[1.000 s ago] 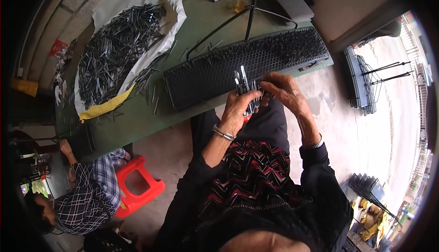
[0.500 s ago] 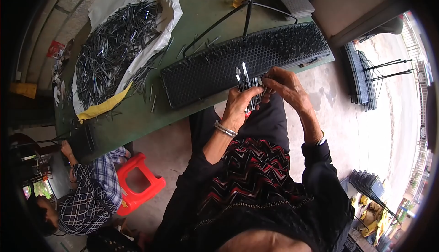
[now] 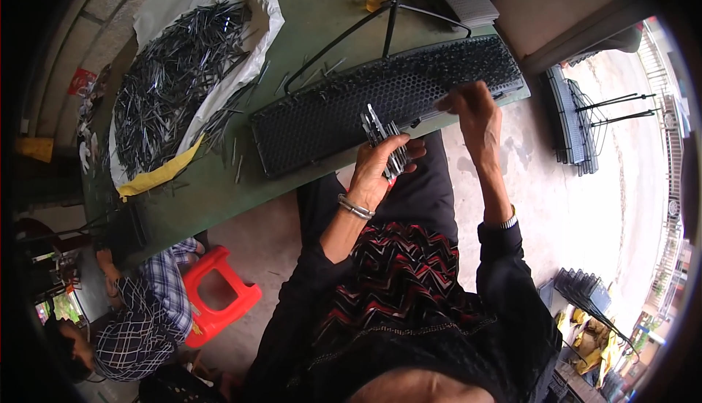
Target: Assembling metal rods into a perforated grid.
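My left hand is closed round a bundle of thin, shiny dark metal strips, their ends sticking up past the thumb. My right hand is raised over the near edge of the long black perforated tray. Its fingers look pinched together and are slightly blurred; what they hold, if anything, is too small to make out. Many small dark pieces stand upright in the tray's holes along the far side and right end. Bare holes show along the near left part.
On the green table, a white sack holds a heap of similar strips, with others strewn beside it. A black metal stand rises behind the tray. A red stool and a seated person are at lower left.
My right hand has left the bundle and moved up and right to the tray. My left hand has stayed near its place, still holding the strips. The view has shifted slightly.
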A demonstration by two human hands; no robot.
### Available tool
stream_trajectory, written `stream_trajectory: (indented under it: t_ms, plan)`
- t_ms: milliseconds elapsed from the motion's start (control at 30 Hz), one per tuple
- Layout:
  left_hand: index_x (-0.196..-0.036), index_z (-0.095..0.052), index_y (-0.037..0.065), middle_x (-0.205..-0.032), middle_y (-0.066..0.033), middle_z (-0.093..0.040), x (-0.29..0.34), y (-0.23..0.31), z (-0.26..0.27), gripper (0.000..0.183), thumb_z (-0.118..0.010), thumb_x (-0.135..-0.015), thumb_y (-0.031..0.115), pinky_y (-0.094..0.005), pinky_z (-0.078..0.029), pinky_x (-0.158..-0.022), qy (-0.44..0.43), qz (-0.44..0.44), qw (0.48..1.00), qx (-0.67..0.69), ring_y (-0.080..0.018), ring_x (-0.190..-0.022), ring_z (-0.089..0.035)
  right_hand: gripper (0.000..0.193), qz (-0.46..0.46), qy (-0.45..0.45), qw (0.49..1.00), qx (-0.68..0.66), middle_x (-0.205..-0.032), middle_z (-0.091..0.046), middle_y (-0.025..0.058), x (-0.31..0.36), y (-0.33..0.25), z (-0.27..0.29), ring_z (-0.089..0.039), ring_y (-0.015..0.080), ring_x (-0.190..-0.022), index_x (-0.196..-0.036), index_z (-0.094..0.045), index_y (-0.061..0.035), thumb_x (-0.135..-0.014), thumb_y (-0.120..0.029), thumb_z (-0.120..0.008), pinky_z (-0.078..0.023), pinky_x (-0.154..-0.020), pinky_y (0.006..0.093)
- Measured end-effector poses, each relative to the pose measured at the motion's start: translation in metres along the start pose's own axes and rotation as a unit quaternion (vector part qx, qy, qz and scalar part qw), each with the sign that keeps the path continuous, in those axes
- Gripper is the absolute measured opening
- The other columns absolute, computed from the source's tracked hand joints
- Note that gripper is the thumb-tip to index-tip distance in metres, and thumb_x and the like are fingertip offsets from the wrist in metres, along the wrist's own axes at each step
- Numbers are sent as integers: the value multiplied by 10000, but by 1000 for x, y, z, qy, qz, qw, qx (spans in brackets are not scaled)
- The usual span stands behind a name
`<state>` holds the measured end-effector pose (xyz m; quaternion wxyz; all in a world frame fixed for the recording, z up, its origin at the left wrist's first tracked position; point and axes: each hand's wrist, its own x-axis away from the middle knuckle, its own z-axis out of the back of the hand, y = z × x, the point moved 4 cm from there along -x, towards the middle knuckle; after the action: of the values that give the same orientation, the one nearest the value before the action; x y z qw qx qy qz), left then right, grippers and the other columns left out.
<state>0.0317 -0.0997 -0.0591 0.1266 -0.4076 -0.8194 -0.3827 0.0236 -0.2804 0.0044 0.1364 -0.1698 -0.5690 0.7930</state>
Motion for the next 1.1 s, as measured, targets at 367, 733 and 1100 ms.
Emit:
stream_trajectory:
  t_ms: [367,733,1100]
  plan:
    - [-886,-604,17,-816,-149,-656,-2,-21,0,155,-689,-798,112,-432,-588,-735,-30,48,992,117,-247,-747,-668,111,60,122,979,152,-763,-673,121,-44,26,2,-653,157,-675,-921,-535,-3,-903,-109,-561,-498,-618,273]
    - [-870,-591,21,-795,-131,-650,2,-24,-1,148,-689,-801,107,-432,-590,-726,-33,57,990,122,-234,-743,-665,100,153,111,952,239,-687,-639,115,-51,36,-1,-637,195,-589,-924,-533,-22,-907,-118,-554,-475,-546,309]
    - [-890,-603,14,-814,-143,-665,5,-28,3,178,-695,-801,137,-406,-591,-700,-19,50,993,107,-238,-736,-671,81,171,83,948,256,-785,-599,184,-50,31,-4,-603,382,-723,-908,-481,-30,-875,-58,-550,-467,-603,426]
